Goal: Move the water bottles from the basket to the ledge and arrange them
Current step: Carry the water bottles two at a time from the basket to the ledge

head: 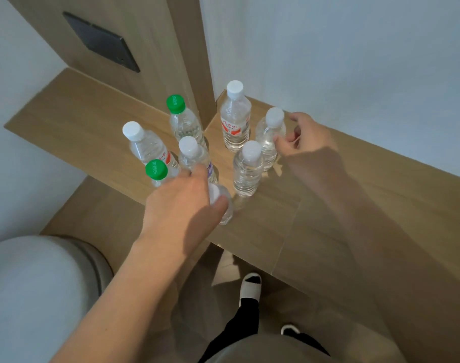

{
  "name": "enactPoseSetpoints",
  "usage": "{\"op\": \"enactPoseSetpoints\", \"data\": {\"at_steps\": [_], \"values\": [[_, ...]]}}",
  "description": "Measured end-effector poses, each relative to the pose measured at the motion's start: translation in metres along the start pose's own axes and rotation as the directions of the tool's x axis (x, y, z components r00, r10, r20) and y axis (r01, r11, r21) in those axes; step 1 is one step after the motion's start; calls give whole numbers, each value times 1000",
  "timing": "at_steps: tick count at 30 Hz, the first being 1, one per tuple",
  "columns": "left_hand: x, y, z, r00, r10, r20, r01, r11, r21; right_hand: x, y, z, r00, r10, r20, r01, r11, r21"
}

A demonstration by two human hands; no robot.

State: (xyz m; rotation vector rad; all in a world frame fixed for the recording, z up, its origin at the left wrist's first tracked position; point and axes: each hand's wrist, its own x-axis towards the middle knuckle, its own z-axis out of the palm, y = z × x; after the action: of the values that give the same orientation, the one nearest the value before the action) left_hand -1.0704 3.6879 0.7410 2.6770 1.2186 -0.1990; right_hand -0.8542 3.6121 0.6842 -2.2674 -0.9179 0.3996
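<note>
Eight upright bottles on the wooden ledge [354, 163], six white-capped and two green-capped; left hand [181, 203] grips one bottle [221, 203], right hand [306, 138] pinches another [270, 134].

I see a dark switch panel [101, 41] set into the wooden wall board [145, 30] at upper left, with pale painted wall [341, 48] to its right. Below me, black trouser legs [239, 326] end in white slippers [251, 285] on the floor [98, 216]. A rounded grey-white object [32, 292] fills my lower-left corner; I cannot tell what it is.
</note>
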Motion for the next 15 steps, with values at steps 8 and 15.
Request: {"op": "enactPoseSetpoints", "data": {"at_steps": [8,15], "values": [[1,74,7,816,420,-397,-497,860,-114,-86,38,-44,961,6,-276,9,999,54],[-29,172,28,652,666,-363,-735,673,-85,-189,91,-110,900,170,-401,-176,984,23]]}}
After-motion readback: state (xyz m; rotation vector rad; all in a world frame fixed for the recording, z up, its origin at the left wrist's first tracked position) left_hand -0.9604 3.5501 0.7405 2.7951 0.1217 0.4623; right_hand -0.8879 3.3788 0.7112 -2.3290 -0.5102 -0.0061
